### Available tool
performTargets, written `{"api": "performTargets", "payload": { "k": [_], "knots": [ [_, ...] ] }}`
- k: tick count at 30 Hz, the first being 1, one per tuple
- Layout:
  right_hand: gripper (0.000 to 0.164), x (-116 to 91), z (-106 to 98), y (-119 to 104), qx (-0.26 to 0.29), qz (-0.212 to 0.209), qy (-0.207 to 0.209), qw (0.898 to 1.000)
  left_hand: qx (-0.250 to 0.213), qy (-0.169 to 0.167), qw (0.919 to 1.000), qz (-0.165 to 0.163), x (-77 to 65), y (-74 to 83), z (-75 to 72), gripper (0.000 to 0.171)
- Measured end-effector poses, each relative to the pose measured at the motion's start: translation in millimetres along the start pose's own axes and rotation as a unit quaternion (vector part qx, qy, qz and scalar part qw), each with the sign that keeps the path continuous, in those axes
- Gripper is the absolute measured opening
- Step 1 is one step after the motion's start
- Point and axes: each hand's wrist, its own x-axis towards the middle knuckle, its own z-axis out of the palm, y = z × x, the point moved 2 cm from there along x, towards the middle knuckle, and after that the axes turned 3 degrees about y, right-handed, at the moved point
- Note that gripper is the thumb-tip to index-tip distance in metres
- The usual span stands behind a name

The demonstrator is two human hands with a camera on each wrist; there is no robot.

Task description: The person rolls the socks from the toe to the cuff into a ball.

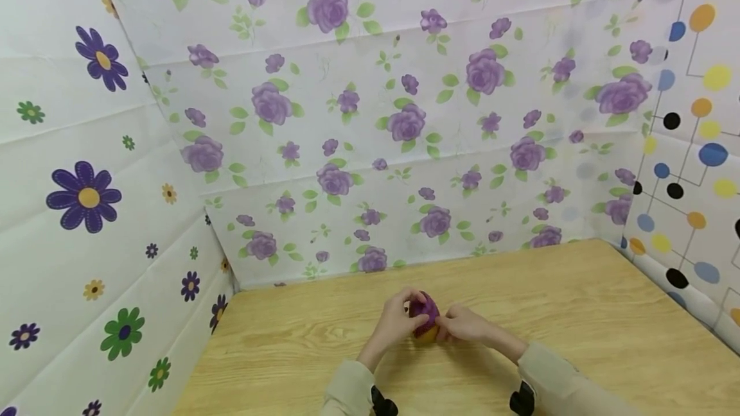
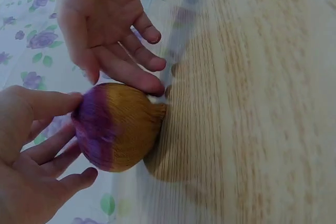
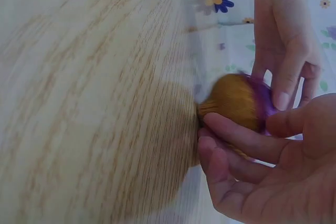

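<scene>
A rounded, ribbed bundle [image 1: 426,314], purple at one end and golden yellow at the other, stands on the wooden table between both hands. Its yellow end narrows to a gathered tip against the tabletop, as the left wrist view of the bundle [image 2: 126,129] shows. My left hand [image 1: 397,318] holds the purple upper end between thumb and fingers. From the other side, my right hand [image 1: 464,323] grips it low down. In the right wrist view, the right hand's [image 3: 273,169] thumb lies on the purple part and its fingers reach along the yellow end.
The pale wooden table [image 1: 289,332] spreads around the hands. Behind it hangs a white sheet with purple roses [image 1: 347,146]. Daisy-patterned cloth [image 1: 87,275] borders the left side, and dotted cloth [image 1: 694,230] the right.
</scene>
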Motion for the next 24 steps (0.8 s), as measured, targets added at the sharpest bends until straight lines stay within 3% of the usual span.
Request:
{"api": "performTargets", "payload": {
  "k": [3,8,12,19,24],
  "knots": [
    [0.031,-2.1,-1.2,1.0,0.008,0.023,0.0,1.0,-0.014,0.007,0.9998,-0.012,0.2,1.2,-0.9,0.03],
    [0.021,-2.0,-1.3,4.4,0.009,0.046,0.013,0.999,-0.062,0.065,0.9922,-0.086,0.0,-2.3,-3.8,0.028],
    [0.019,-2.2,-0.6,7.0,0.007,0.05,0.015,0.999,-0.041,0.094,0.9867,-0.127,-1.8,-11.6,-7.7,0.021],
    [0.02,-2.5,-1.7,11.0,0.01,0.04,0.012,0.999,0.0,0.128,0.9814,-0.144,-6.4,-17.6,-13.2,0.017],
    [0.019,-3.7,-5.3,13.6,-0.002,0.013,0.024,1.0,0.023,0.115,0.9823,-0.146,-9.9,-19.6,-15.7,0.014]
  ]
}}
